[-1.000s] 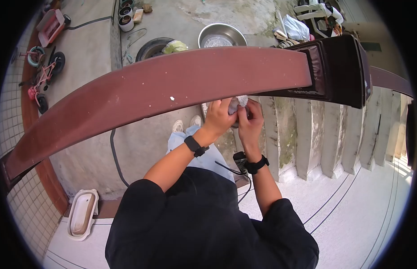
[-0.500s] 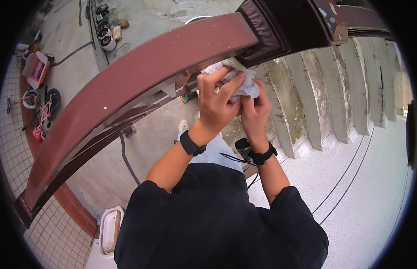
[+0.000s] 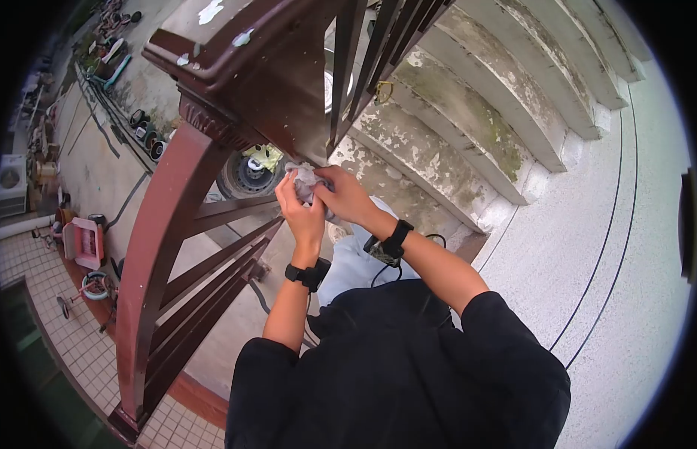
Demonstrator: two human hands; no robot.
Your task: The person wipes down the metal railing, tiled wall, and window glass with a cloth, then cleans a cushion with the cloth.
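Observation:
A crumpled whitish cloth [image 3: 306, 180] is bunched between both hands in front of my chest. My left hand [image 3: 302, 217] grips it from the left, fingers pointing up along its side. From the right, my right hand [image 3: 350, 196] closes on the same cloth, with some fingers hidden behind it. Just beyond the hands is the thick dark brown railing post [image 3: 270, 82]; whether the cloth touches it I cannot tell. The reddish-brown curved handrail [image 3: 150, 247] runs down from the post on the left. Each wrist wears a black strapped device.
Worn concrete steps [image 3: 468, 112] rise at the upper right, beside a pale speckled surface [image 3: 565, 247] with dark lines. Brown railing bars [image 3: 214, 280] slope beneath the handrail. Below stand a wheel [image 3: 247, 176], a pink container [image 3: 86, 243] and a small bicycle [image 3: 95, 286].
The view has turned, bringing the post and more steps into sight. Both hands have shifted left with the cloth, from under the handrail to near the post, still gripping it.

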